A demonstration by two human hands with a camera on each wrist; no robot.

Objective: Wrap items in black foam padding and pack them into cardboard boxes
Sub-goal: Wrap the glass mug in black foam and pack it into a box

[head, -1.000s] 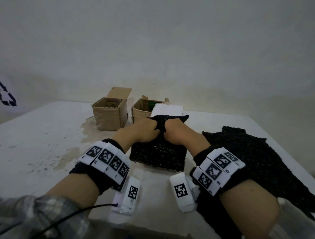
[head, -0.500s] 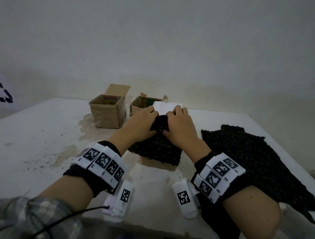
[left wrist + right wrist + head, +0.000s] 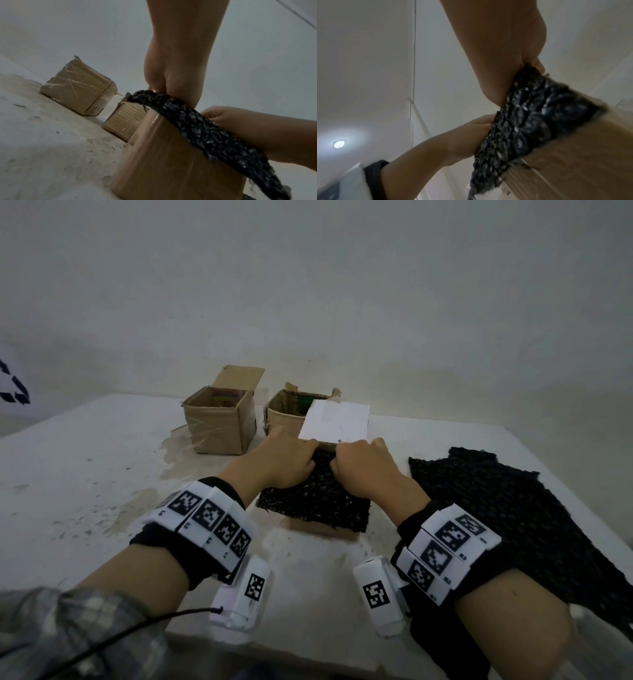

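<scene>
Left box: a taped cardboard box stands toward the desk's far edge, left of centre, flap up; coloured contents show inside, no black foam visible in it. Judged already filled.
Middle box: a second cardboard box stands just right of the first, top open; something green shows inside, partly hidden behind the white flap.
Left hand: the left hand lies knuckles-up on the black foam padding, fingers curled down into it at the near box's far rim; it grips the foam.
Near box: a third cardboard box stands near the middle of the desk, closer to the front edge than the other two; the foam covers its top and hangs over the front rim.
Wrapped item: not visible; whether anything lies under the foam cannot be told.
Right hand: the right hand sits just beside the left, fingers likewise curled into the foam and clutching it.
Spare foam: a larger black foam sheet lies flat by the desk's right edge, untouched.
Progress: judged mid-task; the foam bundle is being pushed into the third box, flaps not yet closed, spare sheet still to use.
</scene>
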